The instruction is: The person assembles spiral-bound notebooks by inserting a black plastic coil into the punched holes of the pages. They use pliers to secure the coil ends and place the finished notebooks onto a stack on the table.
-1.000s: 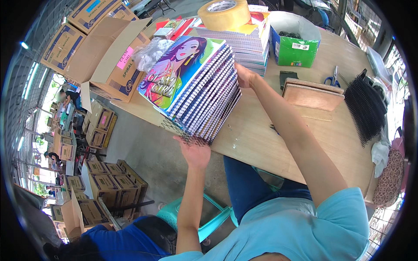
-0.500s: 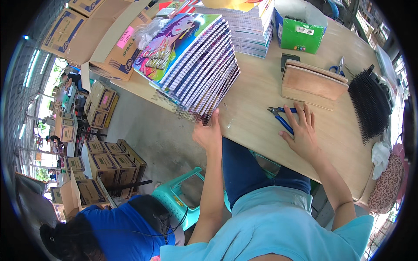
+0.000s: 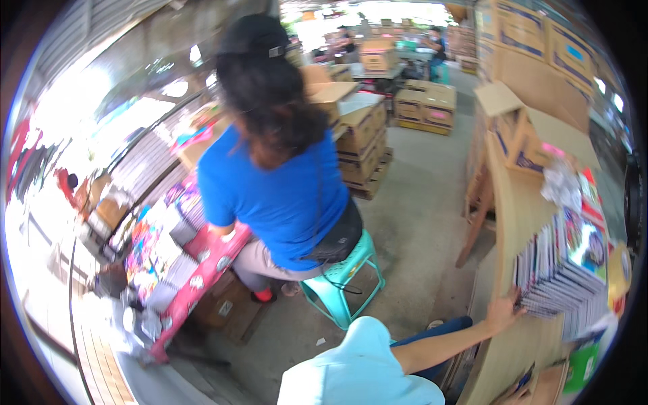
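My left hand (image 3: 503, 313) reaches out to the right side of the view. Its fingers are closed at the near lower corner of a tall stack of spiral notebooks (image 3: 542, 260) on the wooden table (image 3: 516, 233). Part of the fingers is hidden against the stack, and the picture is somewhat blurred. Colourful covers show along the far side of the pile. Out of the picture is my right hand. Near the lower edge lie dark-blue handles (image 3: 523, 383), beside a wooden stand (image 3: 550, 388).
A green box (image 3: 582, 366) stands beyond the stack, and an open carton (image 3: 530, 135) sits at the table's far end. To my left, a person in blue (image 3: 277, 196) sits on a teal stool (image 3: 344, 287) by a pink-covered table (image 3: 209, 260). Stacked cartons (image 3: 364, 138) stand behind.
My view has swung left, bringing the seated person to the middle and the notebooks to the right. My left hand stays at the stack; my right hand has left the picture.
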`<action>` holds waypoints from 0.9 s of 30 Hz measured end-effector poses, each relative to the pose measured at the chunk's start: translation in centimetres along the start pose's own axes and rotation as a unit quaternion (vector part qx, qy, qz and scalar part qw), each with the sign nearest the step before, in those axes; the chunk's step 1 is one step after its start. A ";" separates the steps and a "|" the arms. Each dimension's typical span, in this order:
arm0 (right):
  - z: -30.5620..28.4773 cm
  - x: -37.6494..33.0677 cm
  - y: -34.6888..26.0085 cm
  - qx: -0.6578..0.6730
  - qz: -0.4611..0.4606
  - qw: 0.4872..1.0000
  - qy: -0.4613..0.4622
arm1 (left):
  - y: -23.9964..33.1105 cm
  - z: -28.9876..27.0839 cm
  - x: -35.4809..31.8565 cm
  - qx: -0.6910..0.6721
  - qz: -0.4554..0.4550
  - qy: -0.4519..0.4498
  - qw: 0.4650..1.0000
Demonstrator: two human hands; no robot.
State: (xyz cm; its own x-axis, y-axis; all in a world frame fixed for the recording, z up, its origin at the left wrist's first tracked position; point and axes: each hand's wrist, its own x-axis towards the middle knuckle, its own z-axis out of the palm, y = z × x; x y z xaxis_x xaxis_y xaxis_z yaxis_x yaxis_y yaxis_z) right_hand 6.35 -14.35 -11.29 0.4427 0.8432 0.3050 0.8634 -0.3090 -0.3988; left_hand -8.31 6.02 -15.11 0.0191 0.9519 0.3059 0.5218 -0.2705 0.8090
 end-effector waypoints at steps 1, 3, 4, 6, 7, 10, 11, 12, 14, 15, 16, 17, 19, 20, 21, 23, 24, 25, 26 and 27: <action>-0.6 0.6 -1.2 0.015 -0.041 0.999 0.014 | -0.8 1.3 0.4 0.002 0.016 0.044 0.999; -1.5 -0.4 -2.4 0.041 -0.086 0.994 0.045 | -1.6 1.5 1.1 -0.007 0.010 0.042 0.999; -1.7 -1.2 -2.6 0.050 -0.096 0.992 0.064 | -1.4 1.6 1.3 -0.023 -0.013 0.004 1.000; -2.4 -2.0 -3.1 0.043 -0.118 0.987 0.103 | -1.5 2.2 1.5 -0.042 -0.003 0.004 0.999; -3.0 -1.7 -3.7 0.025 -0.128 0.984 0.124 | -1.9 2.6 2.2 -0.046 0.031 0.047 0.997; -3.0 -2.2 -2.3 -0.032 -0.064 0.993 0.089 | 0.2 -0.1 -0.7 -0.045 0.062 -0.105 0.992; -2.2 -2.6 -1.9 -0.006 -0.006 0.999 0.037 | 1.4 -2.7 -0.9 0.009 0.053 -0.113 0.992; -1.1 -2.3 -2.4 0.039 0.041 0.998 -0.017 | -0.1 -4.4 0.1 0.051 0.067 -0.160 0.984; 1.1 -0.5 -4.8 0.065 0.050 0.993 -0.086 | -1.4 -9.0 0.0 0.071 0.096 -0.082 0.990; 1.6 0.7 -6.2 0.026 -0.020 0.996 -0.087 | -4.0 -8.8 0.7 0.007 0.058 -0.098 0.993; 1.9 1.6 -6.8 -0.017 -0.075 0.994 -0.081 | -5.0 -8.7 1.2 -0.041 0.086 -0.118 0.988; 2.7 2.0 -7.6 -0.060 -0.093 0.994 -0.018 | -6.3 -7.7 1.9 -0.056 0.136 -0.098 0.984; 2.4 3.2 -8.4 -0.057 -0.062 0.996 -0.025 | -5.6 -7.2 1.8 -0.068 0.138 -0.098 0.983; 2.6 3.5 -8.4 -0.043 -0.060 0.997 -0.011 | -4.9 -6.9 1.4 -0.066 0.144 -0.100 0.982; 3.0 3.7 -8.3 -0.026 -0.063 0.998 0.003 | -4.1 -6.9 1.1 -0.060 0.149 -0.097 0.982; 3.6 3.9 -8.8 -0.039 -0.071 0.996 0.025 | -3.5 -6.6 0.5 -0.048 0.155 -0.087 0.983; 4.0 4.2 -9.1 -0.045 -0.079 0.995 0.035 | -3.4 -6.2 0.4 -0.043 0.156 -0.083 0.983; 4.4 4.6 -9.5 -0.056 -0.068 0.996 0.028 | -3.3 -5.9 0.4 -0.037 0.157 -0.077 0.984; 4.8 4.8 -9.8 -0.068 -0.057 0.996 0.021 | -3.0 -5.7 0.5 -0.036 0.171 -0.071 0.982; 5.1 5.1 -10.1 -0.080 -0.047 0.996 0.015 | -2.7 -5.6 0.5 -0.035 0.184 -0.066 0.980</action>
State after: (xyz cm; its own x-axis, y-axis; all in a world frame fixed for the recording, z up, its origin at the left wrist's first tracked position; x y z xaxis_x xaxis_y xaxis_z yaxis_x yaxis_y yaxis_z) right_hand -1.33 -4.71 -10.14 0.3634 0.8590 0.3606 0.9276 -0.2978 -0.2255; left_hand -14.48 6.45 -14.34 0.3068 0.7973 0.5198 0.3996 -0.6035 0.6900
